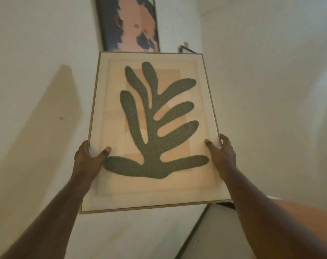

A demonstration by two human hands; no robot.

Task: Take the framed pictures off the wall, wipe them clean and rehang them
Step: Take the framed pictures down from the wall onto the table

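Hands first: my left hand (89, 157) grips the left edge of the framed leaf picture (153, 128) low down, thumb laid across the front glass and the fingers wrapped out of sight behind the frame. My right hand (221, 156) grips the right edge at about the same height, thumb on the front near the border, fingers curled around the edge to the back. Both forearms reach up and forward from the bottom corners of my view.

The picture is off the wall and held up in front of me between both hands, tilted so its top leans away. It has a thin, light wood frame, a pale mat and a beige ground with a dark green, textured leaf shape of rounded lobes. Its lower edge hangs free below my wrists.

Behind its top edge a second framed picture (129, 25) hangs on the white wall (37, 43); it has a dark frame and shows pink and dark blue shapes, and its bottom is hidden by the one I hold. To the right of that, a small dark frame corner (187, 49) peeks above the top edge of my picture; I cannot tell what it holds. On the wall to the left lies a tan shadow patch (52, 118) with a small dark spot (61, 118) in it. Below the picture a dark slanted line (194, 232) crosses the pale surface.
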